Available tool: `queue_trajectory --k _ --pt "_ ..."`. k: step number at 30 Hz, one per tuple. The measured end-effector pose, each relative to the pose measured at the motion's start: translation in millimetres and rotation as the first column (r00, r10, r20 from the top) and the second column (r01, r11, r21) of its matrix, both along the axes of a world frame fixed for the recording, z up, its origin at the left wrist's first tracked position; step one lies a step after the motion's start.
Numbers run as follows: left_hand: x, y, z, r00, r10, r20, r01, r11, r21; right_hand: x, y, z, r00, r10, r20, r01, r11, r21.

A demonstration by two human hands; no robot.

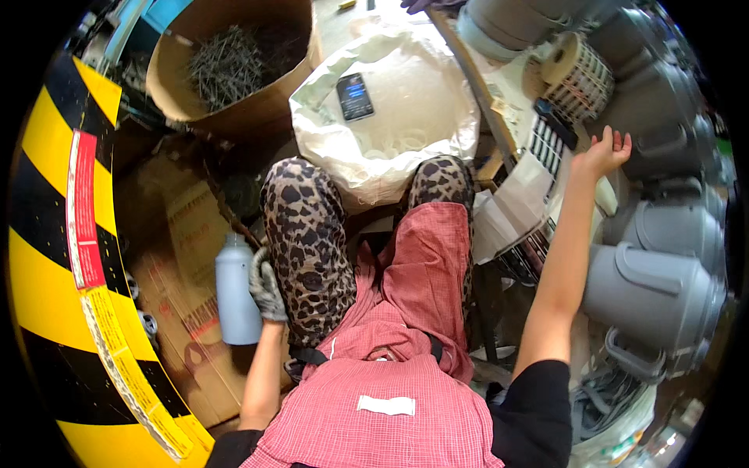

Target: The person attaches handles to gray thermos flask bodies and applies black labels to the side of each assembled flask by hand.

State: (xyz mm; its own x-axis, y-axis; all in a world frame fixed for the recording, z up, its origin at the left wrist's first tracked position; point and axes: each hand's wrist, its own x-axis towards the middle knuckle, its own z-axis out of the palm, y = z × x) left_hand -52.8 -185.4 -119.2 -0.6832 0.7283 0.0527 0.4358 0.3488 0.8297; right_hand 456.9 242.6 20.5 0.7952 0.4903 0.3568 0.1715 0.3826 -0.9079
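Note:
My left hand [268, 287], in a grey knit glove, grips the right side of a pale grey-blue plastic bottle [238, 292] beside my left knee. The bottle has a narrow neck at its far end, and some of my fingers are hidden. My bare right hand [604, 151] reaches out to the right with its fingers apart and nothing in them. Just left of it sits a roll of labels [576, 76], with a black part [555, 123] and a striped label strip [544, 148] below. Large grey plastic vessels with handles [651, 292] stand to the right of my arm.
A white sack [445, 101] stands open before my knees, with a phone [356, 97] and translucent pieces in it. Beyond, a round cardboard bin [175, 86] holds thin metal pieces. Flattened cardboard [175, 257] and a yellow-black striped panel [47, 273] lie left.

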Motion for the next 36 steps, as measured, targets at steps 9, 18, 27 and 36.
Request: queue_trajectory --k 9,18,27,36 --pt "-62 81 -32 0.989 -0.11 0.095 0.1 0.989 0.107 -269 -47 -43 -0.111 0.722 0.682 -0.695 0.434 -0.573" --pt "-108 22 -112 0.934 0.208 0.289 -0.206 0.978 -0.037 -314 13 -121 -0.131 0.78 0.612 -0.658 0.393 -0.643" --pt "-164 -21 -117 0.974 0.164 -0.156 -0.183 0.976 -0.116 -306 20 -145 -0.178 0.785 0.593 -0.59 0.397 -0.703" --pt "-365 -138 -152 0.412 0.559 -0.72 -0.906 0.338 -0.257 -257 18 -154 -0.097 0.808 0.581 -0.515 0.459 -0.724"
